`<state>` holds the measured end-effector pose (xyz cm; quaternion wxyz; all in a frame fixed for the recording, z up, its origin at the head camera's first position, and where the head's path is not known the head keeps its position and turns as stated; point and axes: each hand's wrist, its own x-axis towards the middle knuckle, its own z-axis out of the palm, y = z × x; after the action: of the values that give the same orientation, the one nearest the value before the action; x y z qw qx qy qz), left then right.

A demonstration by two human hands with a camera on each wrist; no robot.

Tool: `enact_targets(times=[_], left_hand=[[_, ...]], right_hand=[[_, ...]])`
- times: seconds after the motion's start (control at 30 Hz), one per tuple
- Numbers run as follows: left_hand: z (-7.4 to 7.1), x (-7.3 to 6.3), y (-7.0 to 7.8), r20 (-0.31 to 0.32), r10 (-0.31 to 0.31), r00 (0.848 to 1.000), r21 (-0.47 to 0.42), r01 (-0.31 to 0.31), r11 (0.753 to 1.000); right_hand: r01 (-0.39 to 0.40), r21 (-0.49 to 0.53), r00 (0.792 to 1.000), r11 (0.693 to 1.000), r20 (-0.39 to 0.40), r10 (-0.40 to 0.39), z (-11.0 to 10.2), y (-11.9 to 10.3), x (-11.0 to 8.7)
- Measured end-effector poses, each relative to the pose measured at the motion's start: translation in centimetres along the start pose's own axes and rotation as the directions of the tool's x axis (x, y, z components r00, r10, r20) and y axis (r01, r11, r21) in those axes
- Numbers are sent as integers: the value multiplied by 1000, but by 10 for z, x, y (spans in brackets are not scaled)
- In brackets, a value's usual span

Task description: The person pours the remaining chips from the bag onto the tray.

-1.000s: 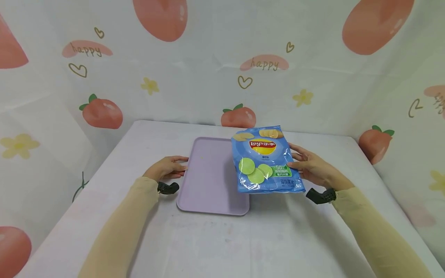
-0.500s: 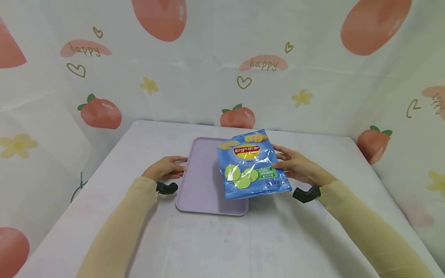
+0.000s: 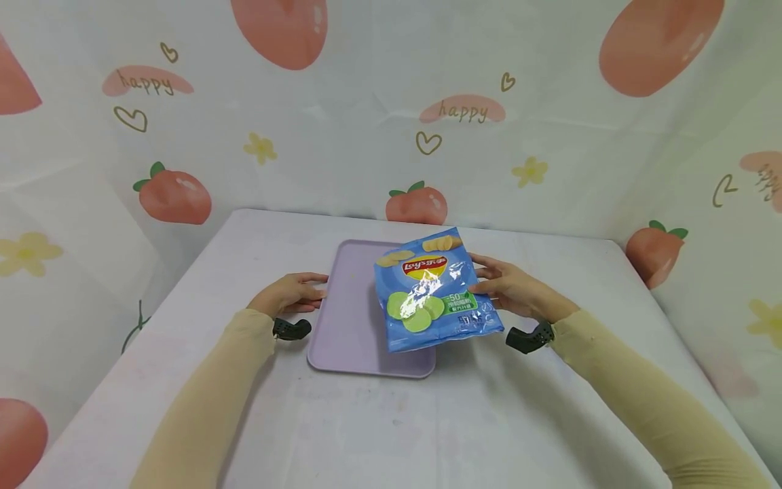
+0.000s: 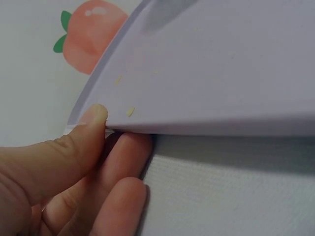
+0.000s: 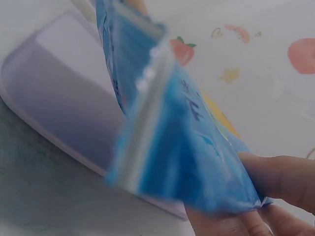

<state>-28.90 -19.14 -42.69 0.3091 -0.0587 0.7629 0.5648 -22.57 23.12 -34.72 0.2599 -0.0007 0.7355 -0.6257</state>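
Note:
My right hand (image 3: 516, 292) grips a blue bag of potato chips (image 3: 455, 272) by its right edge, thumb on the front and fingers behind. The bag is tilted and overlaps the right half of a pale purple tray (image 3: 348, 319) in the head view. In the right wrist view the bag's blurred end seam faces the camera, and the tray shows below it. My left hand (image 3: 287, 293) pinches the tray's left rim; the left wrist view has the thumb (image 4: 93, 115) on the rim and fingers beneath it.
The tray lies on a table with a white cloth (image 3: 379, 435). Small yellow flecks (image 4: 130, 112) lie on the tray. A white backdrop (image 3: 342, 102) with peach prints stands behind the table and at its sides. A dark green cord (image 3: 136, 326) hangs at the left edge.
My right hand has carried the chip bag leftward over the tray, and the bag has tilted counterclockwise. My left hand keeps its hold on the tray's rim.

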Motion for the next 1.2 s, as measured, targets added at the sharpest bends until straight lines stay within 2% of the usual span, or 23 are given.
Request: enact_targets(times=[0.23,0.9,1.2], left_hand=[[-1,-1,0,-10,-5,1000,12,5,1000],[1,-2,1,-7,-1,1000,37,1,999],[0,-2,0,-6,-6,1000,13,6,1000]], right_hand=[[-1,-15,1000,1000,-12,1,0,-3,4],[-10,44,1000,999,-17,11,-1,-6,3],[-9,52,1000,999,-10,10,-1,-7,3]])
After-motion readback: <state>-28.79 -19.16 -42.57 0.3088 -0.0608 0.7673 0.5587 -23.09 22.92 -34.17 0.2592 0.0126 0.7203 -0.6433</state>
